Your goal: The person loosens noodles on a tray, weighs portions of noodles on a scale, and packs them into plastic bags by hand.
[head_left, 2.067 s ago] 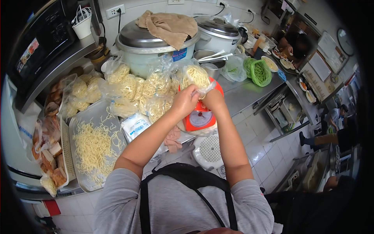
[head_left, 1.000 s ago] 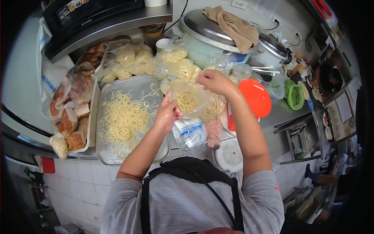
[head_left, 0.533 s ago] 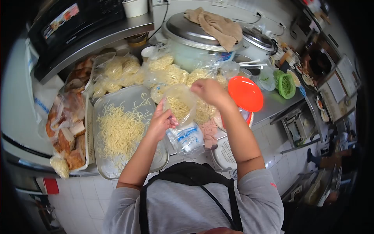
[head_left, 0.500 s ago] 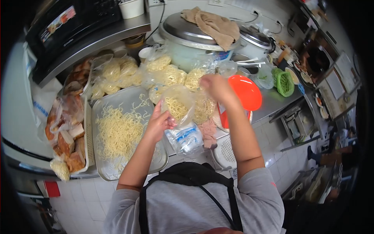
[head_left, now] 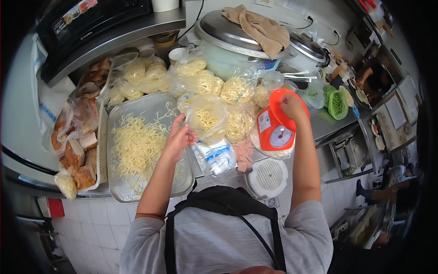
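My left hand (head_left: 179,138) is at the left edge of a clear plastic bag of noodles (head_left: 206,119), fingers partly curled and apparently pinching its side. The bag's mouth is open and pale noodles show inside. To its left, a metal tray (head_left: 185,180) bears a loose heap of noodles (head_left: 137,148). My right hand (head_left: 293,107) is closed over the round orange pan (head_left: 285,119) of an orange dial scale (head_left: 279,137). Its fingertips are hidden, so what it pinches cannot be made out. A packet of clear plastic bags (head_left: 214,159) lies below the noodle bag.
Bagged noodles (head_left: 239,89) crowd the counter's back, before a large lidded pot (head_left: 219,50) with a brown cloth (head_left: 258,29). Meat chunks fill a white basket (head_left: 104,155) at left. A pink cloth (head_left: 243,155) and white stool (head_left: 267,178) are near. Another person (head_left: 374,75) works far right.
My right hand has moved from above the bagged noodles rightward to the orange pan, uncovering the scale's dial. My left hand stays beside the noodle bag, with slightly looser fingers.
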`<state>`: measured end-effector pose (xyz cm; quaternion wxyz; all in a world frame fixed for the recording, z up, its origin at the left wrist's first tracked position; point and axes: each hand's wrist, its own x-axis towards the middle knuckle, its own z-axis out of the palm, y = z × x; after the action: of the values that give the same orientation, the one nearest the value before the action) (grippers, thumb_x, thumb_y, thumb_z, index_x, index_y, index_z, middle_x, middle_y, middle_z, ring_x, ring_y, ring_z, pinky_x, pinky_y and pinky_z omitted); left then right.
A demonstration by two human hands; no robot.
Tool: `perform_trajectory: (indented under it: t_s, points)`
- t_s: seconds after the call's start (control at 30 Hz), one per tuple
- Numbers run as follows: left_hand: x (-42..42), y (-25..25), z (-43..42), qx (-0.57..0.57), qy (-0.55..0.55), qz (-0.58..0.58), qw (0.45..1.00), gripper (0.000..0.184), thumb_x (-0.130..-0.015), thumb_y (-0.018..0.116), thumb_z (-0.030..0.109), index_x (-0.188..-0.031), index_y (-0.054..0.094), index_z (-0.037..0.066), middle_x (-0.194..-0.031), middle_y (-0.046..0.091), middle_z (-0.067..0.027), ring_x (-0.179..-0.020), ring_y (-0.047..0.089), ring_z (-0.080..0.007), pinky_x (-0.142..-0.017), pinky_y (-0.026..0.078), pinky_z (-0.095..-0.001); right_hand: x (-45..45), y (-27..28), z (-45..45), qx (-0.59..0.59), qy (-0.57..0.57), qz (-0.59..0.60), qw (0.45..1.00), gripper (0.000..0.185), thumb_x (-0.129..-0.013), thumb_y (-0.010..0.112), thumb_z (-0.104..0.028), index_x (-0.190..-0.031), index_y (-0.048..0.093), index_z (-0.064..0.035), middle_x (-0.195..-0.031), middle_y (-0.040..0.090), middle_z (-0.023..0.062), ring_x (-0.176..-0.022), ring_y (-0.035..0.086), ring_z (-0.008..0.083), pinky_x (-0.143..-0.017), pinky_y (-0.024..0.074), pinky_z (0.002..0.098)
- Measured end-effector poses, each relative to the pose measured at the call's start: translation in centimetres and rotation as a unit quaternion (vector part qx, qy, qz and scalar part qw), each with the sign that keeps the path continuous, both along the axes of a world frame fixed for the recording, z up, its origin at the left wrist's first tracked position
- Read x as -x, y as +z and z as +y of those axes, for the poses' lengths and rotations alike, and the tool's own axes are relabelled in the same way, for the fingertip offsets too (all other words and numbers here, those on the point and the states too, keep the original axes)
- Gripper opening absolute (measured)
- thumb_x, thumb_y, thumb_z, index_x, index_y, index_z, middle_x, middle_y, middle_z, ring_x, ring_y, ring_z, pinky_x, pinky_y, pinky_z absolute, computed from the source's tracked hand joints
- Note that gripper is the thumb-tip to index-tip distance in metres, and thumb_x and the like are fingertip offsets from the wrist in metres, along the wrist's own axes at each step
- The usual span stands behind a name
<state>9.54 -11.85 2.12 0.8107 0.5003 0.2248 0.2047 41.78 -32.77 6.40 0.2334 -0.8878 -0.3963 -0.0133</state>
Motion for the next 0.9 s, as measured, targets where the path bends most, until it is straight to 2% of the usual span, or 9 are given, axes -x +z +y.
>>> perform_trajectory:
  t_s: [0.13,0.3,0.47,0.57,0.63,0.7,0.77,0.87,0.9]
  points:
    - [0.8,-0.9,0.4,0.035,0.013,-0.030,0.999,0.052,-0.085,0.040,0.024,-0.127,0.014,0.009,-0.075,0.052,-0.0077,-0.062,0.052,-0.0155,-0.055,0.041,-0.0250,9.0,5.8,6.1,-0.145,0.161,0.334,0.917,0.010,-0.070,0.050,-0.004,-0.079,0.053,-0.0032,-0.066,0.050,-0.0032,-0.062,0.043,0.0049,-0.056,0.0381,0.0193]
    - [1.2,-0.5,0.3,0.030,0.009,-0.051,0.998,0.054,-0.082,0.043,0.022,-0.127,0.015,0.009,-0.078,0.051,-0.0084,-0.065,0.052,-0.0163,-0.058,0.041,-0.0249,14.0,5.7,11.8,-0.016,0.295,0.102,0.950,0.019,-0.073,0.048,-0.004,-0.090,0.056,0.0004,-0.079,0.059,0.0048,-0.068,0.054,0.0129,-0.062,0.0429,0.0246]
    - [1.8,-1.9,1.1,-0.182,0.067,0.001,0.981,0.077,-0.068,0.060,0.023,-0.128,0.013,0.007,-0.110,0.039,-0.0178,-0.096,0.044,-0.0241,-0.072,0.042,-0.0320,12.5,3.8,10.2,-0.148,0.215,0.174,0.949,0.021,-0.074,0.047,-0.005,-0.089,0.059,-0.0014,-0.084,0.060,0.0127,-0.077,0.057,0.0217,-0.069,0.0439,0.0296]
    - [-0.2,-5.5,1.6,-0.571,0.077,0.134,0.807,0.090,-0.060,0.067,0.026,-0.129,0.011,0.010,-0.124,0.022,-0.0213,-0.111,0.030,-0.0307,-0.086,0.033,-0.0433,11.1,0.5,6.7,-0.087,0.125,0.224,0.962,0.021,-0.074,0.050,-0.010,-0.090,0.057,0.0004,-0.084,0.060,0.0141,-0.079,0.057,0.0213,-0.069,0.0434,0.0304]
    - [-2.5,-5.1,0.6,-0.609,0.099,0.086,0.782,0.075,-0.062,0.066,0.027,-0.123,0.026,0.010,-0.125,0.023,-0.0210,-0.113,0.027,-0.0346,-0.089,0.025,-0.0466,10.4,-3.8,3.9,0.146,0.115,0.080,0.979,0.029,-0.073,0.054,-0.019,-0.093,0.055,0.0019,-0.083,0.059,0.0164,-0.083,0.056,0.0276,-0.071,0.0431,0.0353]
    - [-5.0,-4.9,-0.2,-0.664,0.121,0.069,0.735,0.056,-0.065,0.064,0.027,-0.112,0.041,0.009,-0.122,0.029,-0.0206,-0.111,0.030,-0.0358,-0.089,0.025,-0.0465,10.8,-8.0,2.2,0.279,0.139,0.152,0.938,0.038,-0.070,0.057,-0.027,-0.098,0.053,-0.0015,-0.092,0.056,0.0185,-0.085,0.053,0.0342,-0.072,0.0423,0.0392]
    - [-7.9,-5.1,0.3,-0.731,0.136,0.081,0.664,0.034,-0.067,0.061,0.026,-0.095,0.054,0.007,-0.113,0.041,-0.0198,-0.105,0.039,-0.0344,-0.084,0.033,-0.0430,13.6,-10.8,0.6,0.222,0.096,0.056,0.969,0.041,-0.066,0.059,-0.026,-0.100,0.052,-0.0058,-0.097,0.052,0.0189,-0.084,0.052,0.0338,-0.072,0.0428,0.0381]
    - [-12.2,-5.5,3.0,-0.491,-0.009,0.120,0.863,0.014,-0.071,0.054,0.018,-0.072,0.055,0.005,-0.084,0.055,-0.0164,-0.082,0.053,-0.0271,-0.069,0.041,-0.0346,14.5,-13.7,0.3,0.173,0.016,0.008,0.985,0.031,-0.069,0.055,-0.023,-0.095,0.055,-0.0075,-0.096,0.050,0.0172,-0.083,0.053,0.0316,-0.071,0.0433,0.0375]
    - [-13.4,-4.1,3.7,-0.450,0.066,0.082,0.887,0.011,-0.071,0.051,0.015,-0.072,0.053,0.004,-0.073,0.055,-0.0140,-0.071,0.053,-0.0240,-0.062,0.041,-0.0323,14.5,-14.0,0.1,0.157,0.017,0.009,0.987,0.027,-0.070,0.054,-0.022,-0.093,0.056,-0.0074,-0.094,0.050,0.0166,-0.082,0.053,0.0306,-0.071,0.0434,0.0376]
